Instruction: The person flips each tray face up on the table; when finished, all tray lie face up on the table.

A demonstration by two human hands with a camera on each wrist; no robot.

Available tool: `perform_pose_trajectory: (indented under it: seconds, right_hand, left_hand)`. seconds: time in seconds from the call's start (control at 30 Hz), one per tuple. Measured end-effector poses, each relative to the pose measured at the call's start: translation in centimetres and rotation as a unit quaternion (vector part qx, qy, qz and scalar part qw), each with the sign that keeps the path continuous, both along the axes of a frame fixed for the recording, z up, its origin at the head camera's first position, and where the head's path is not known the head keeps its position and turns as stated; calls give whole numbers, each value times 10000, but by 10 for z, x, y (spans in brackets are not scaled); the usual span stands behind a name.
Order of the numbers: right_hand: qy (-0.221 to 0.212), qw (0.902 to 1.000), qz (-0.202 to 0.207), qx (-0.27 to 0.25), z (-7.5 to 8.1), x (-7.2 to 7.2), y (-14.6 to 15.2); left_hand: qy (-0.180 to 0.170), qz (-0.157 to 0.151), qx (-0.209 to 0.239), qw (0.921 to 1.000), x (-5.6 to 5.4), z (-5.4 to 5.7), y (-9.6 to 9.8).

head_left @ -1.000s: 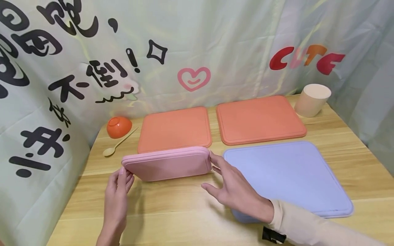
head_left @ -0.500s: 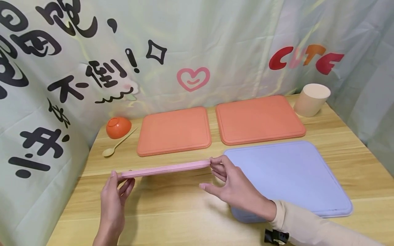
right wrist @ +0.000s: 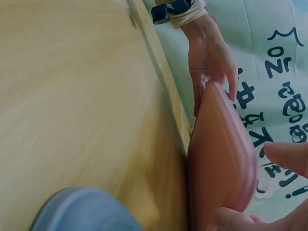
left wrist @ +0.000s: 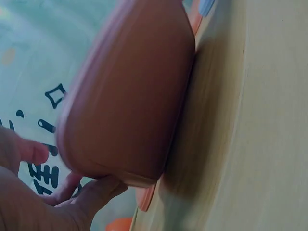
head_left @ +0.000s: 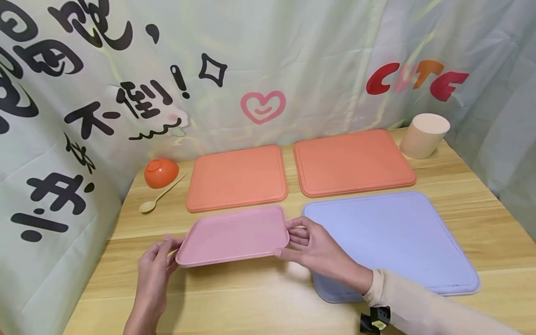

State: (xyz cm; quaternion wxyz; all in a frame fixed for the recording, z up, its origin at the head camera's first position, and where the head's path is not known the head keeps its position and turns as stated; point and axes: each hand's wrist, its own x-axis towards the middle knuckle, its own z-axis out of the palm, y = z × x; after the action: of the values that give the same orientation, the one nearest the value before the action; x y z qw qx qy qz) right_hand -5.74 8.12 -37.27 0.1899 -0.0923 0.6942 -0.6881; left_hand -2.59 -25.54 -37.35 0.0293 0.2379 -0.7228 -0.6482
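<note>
A pink tray point(head_left: 234, 235) with a low raised rim is tilted toward me in the head view, its front edge above the wooden table. My left hand point(head_left: 156, 270) holds its left end. In the left wrist view, fingers point(left wrist: 98, 192) press near a corner of the tray's underside. At the right end, my right hand point(head_left: 316, 244) grips the edge, with the thumb by the front corner. In the right wrist view, the far hand point(right wrist: 209, 57) holds the other end of the tray point(right wrist: 216, 159). The tray's far edge may touch the table; I cannot tell.
Two orange trays point(head_left: 238, 177) lie face down along the back. A larger lavender tray point(head_left: 389, 242) lies under my right forearm. An upturned orange bowl point(head_left: 161, 173) and a wooden spoon point(head_left: 161, 195) are back left; a cream cup point(head_left: 425, 136) stands back right. A printed curtain point(head_left: 318, 65) hangs behind.
The pink tray has rotated between my hands: its underside faced me, then it stood edge-on, and now its rimmed inner face shows. My right thumb has come close to its front corner.
</note>
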Motion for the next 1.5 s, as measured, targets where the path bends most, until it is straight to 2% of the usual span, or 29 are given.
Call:
perform_pose_trajectory:
  seconds: [0.1,0.23,0.4,0.6,0.73,0.83,0.9,1.03,1.13,1.2,1.27,1.37,1.5]
  right_hand:
    - [-131,9995,-24,269,-3,0,1]
    - [-340,9973,-47,647,-8,-1,1]
    - [-486,9955,117,807,-13,-2,2]
    - [-503,9939,440,875,-16,0,3]
    - [-315,9924,614,1021,-13,-2,8]
    - [37,9888,686,1323,-9,-4,16]
    - [324,9844,652,1602,-5,-4,23]
    - [707,9757,409,2035,2,-7,44]
    - [954,9695,161,2253,5,-9,62]
    - [1082,9648,-12,2396,7,-10,74]
    - [1225,9597,-176,2525,8,-11,88]
    - [1232,9526,-450,2746,10,-14,111]
    - [1031,9407,-694,3156,12,-19,143]
  left_hand:
    - [-213,-118,-308,9992,-1,-4,-2]
    - [-301,-227,-640,9972,-3,-12,-3]
    - [-315,-355,-1203,9916,-4,-20,-2]
    - [-359,-554,-1672,9837,-4,-25,0]
    - [-378,-760,-2279,9700,-1,-22,4]
    - [-161,-961,-2779,9557,2,-15,11]
    - [83,-1138,-2904,9501,2,-11,18]
    - [498,-1526,-2722,9488,0,-3,41]
    - [773,-1956,-2309,9500,-4,-1,65]
    - [950,-2316,-2048,9462,-7,-3,82]
    - [942,-2710,-1786,9412,-11,-5,99]
    - [771,-3295,-1465,9295,-16,-9,123]
    - [445,-3799,-1141,9169,-23,-9,152]
